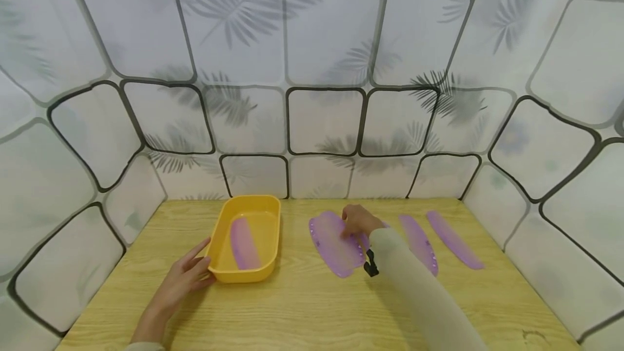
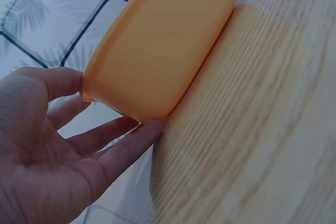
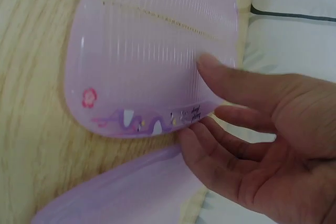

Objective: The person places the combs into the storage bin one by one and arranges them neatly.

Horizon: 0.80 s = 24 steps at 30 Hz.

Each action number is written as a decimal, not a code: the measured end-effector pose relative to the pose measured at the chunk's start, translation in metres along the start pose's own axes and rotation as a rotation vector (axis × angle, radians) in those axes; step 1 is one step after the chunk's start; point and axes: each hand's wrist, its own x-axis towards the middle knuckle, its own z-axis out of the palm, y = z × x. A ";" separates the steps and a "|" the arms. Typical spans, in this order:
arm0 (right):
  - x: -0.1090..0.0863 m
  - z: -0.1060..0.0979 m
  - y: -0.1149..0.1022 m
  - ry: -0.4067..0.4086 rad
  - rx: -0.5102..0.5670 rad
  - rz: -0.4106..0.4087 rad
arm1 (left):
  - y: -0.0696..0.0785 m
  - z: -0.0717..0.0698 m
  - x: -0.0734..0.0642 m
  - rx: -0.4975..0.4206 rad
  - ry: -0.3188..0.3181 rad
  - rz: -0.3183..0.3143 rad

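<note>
My left hand [image 1: 182, 275] holds the near left side of a yellow plastic tray [image 1: 280, 226]; in the left wrist view its thumb is at the rim and a fingertip reaches the base. One purple comb [image 1: 245, 245] lies inside the tray. My right hand [image 1: 359, 221] pinches a translucent purple comb [image 3: 121, 98] with a flower print, thumb on its teeth, fingers at its printed edge. Beside it, another comb's teeth meet or overlap it; the head view cannot separate them. Part of a further comb [image 3: 121, 187] shows below the hand in the right wrist view.
Two more purple combs, a wider one [image 1: 420, 242] and a narrow one [image 1: 454, 240], lie apart to the right on the wooden table [image 1: 302, 313]. Patterned cloth walls [image 1: 322, 123] enclose the back and both sides. A black strap end [image 1: 370, 264] hangs at the right wrist.
</note>
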 end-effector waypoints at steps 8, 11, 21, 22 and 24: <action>-0.004 -0.003 -0.004 -0.039 0.009 0.008 | 0.001 -0.002 0.000 0.007 -0.014 0.006; -0.004 -0.002 -0.002 -0.036 -0.011 -0.003 | 0.001 -0.001 0.000 0.007 -0.007 0.003; 0.001 0.001 0.018 -0.052 0.151 -0.075 | 0.001 0.000 0.000 0.005 -0.016 -0.011; 0.001 0.000 0.020 -0.060 0.185 -0.082 | 0.001 0.000 0.000 0.009 -0.019 -0.010; 0.001 -0.001 0.023 -0.075 0.262 -0.093 | 0.002 0.000 -0.001 0.011 -0.016 -0.010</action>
